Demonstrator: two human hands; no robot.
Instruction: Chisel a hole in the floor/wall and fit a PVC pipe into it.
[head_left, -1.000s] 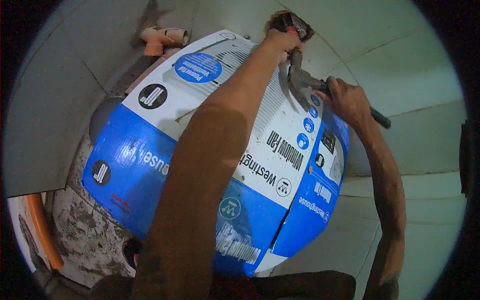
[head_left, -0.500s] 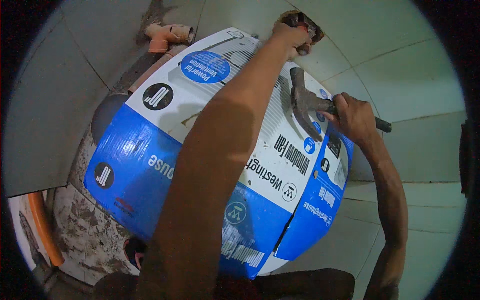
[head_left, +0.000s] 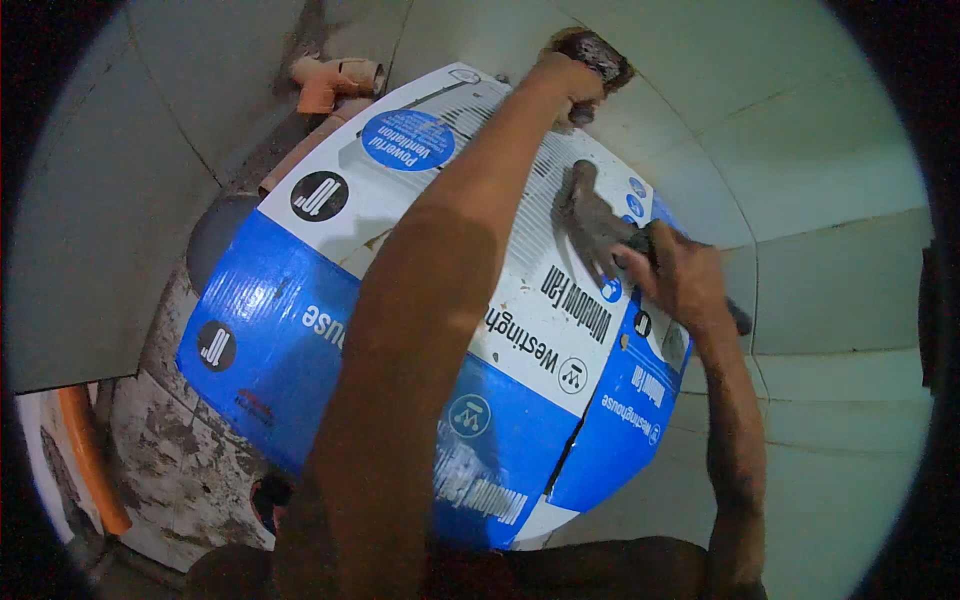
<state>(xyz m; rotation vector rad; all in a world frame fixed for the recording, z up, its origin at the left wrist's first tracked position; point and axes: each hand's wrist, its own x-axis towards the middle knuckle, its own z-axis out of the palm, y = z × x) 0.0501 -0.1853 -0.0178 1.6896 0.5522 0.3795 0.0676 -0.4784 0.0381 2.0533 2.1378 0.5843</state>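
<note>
My left hand (head_left: 572,82) reaches far forward to a broken hole (head_left: 592,55) in the tiled wall. Its fingers are closed around a short dark tool (head_left: 582,114) whose end shows below the fist; the rest is hidden by the hand. My right hand (head_left: 682,270) grips a claw hammer (head_left: 588,215) by the handle close to the head. The hammer is slightly blurred and hangs over the right part of a blue and white cardboard box (head_left: 270,340), the handle's end sticking out past my wrist. My left forearm crosses above the box and hides its middle.
An orange-brown pipe fitting (head_left: 335,80) juts from behind the box's far left edge. An orange pipe (head_left: 90,460) stands at the lower left beside the dirty, stained floor (head_left: 180,480). Pale tiled walls (head_left: 840,290) close in on the right and ahead.
My right hand and the hammer have moved down and slightly left, nearer to me. My left hand has shifted slightly down and left at the hole, still gripping the dark tool.
</note>
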